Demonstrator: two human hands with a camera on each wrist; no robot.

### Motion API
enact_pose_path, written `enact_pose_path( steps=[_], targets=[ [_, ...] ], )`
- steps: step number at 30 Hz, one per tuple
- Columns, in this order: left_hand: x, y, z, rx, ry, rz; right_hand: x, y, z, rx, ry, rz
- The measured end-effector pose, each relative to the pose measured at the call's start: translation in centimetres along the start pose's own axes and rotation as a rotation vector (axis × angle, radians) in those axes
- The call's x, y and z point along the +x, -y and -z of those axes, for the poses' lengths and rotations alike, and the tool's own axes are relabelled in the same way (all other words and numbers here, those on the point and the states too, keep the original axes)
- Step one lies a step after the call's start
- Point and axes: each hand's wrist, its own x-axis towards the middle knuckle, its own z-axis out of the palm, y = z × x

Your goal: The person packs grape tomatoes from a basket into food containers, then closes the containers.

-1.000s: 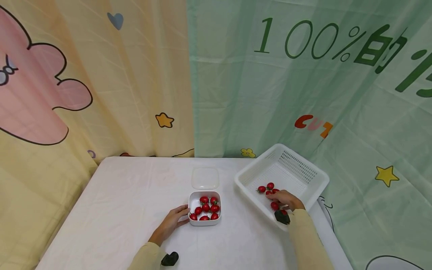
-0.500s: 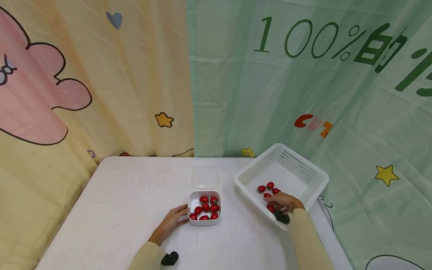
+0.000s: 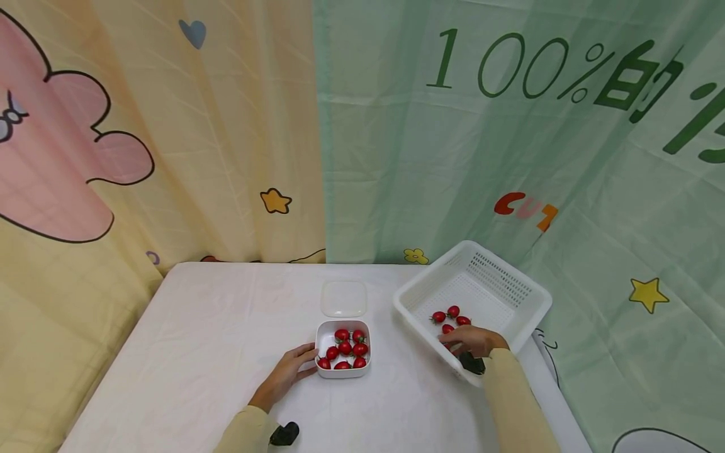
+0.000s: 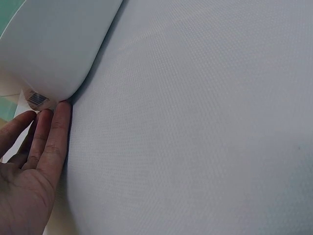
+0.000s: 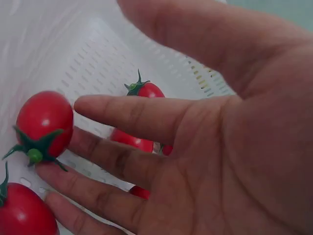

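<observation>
While the left hand [image 3: 286,374] rests its fairly straight fingertips against the outer wall of the white box [image 3: 343,374], at about 8 to 9 o'clock, it appears only to steady it; its fingers are not curled round anything. Inside the box lie several red tomatoes [image 3: 345,348].

From the box, the right hand [image 3: 472,341] is at about 3 o'clock, dipping into the white basket [image 3: 481,296] toward its 7 o'clock side. Its fingers are stretched out and spread, the thumb well apart, so it has no grip yet. In the right wrist view the fingertips meet one tomato [image 5: 46,115], the index tip at or just beside its skin; whether they press it cannot be told.

That tomato's leafy stem end points between 6 and 7 o'clock in that view, its long axis running up to between 12 and 1. A neighbouring tomato [image 5: 27,210] below points its stem toward 10 o'clock.

The step in hand looks like picking from the basket; the next move would call for bringing the thumb in opposite the fingers, across that axis.

Farther off, at the box's 12 o'clock, a clear lid [image 3: 344,299] lies on the white table [image 3: 198,340].
</observation>
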Motion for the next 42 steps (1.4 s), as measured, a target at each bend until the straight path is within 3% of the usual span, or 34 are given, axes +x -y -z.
enact_pose_path(
  steps=[5, 14, 24, 35, 42],
  targets=[
    [0.0, 0.0, 0.0, -0.008, 0.001, 0.003, 0.3, 0.0, 0.0, 0.031, 0.065, 0.031],
    [-0.1, -0.2, 0.0, -0.007, -0.006, 0.004, 0.3, 0.6, -0.1, 0.069, 0.064, 0.033],
    [0.0, -0.1, 0.1, -0.002, -0.001, 0.001, -0.1, 1.5, 0.3, 0.074, 0.199, 0.25],
    [0.1, 0.0, 0.1, 0.001, 0.002, 0.0, -1.3, 3.1, -0.2, 0.003, 0.125, 0.277],
    [0.1, 0.1, 0.1, 0.0, 0.004, -0.003, -1.7, 3.9, -0.3, 0.021, 0.089, 0.278]
  ],
)
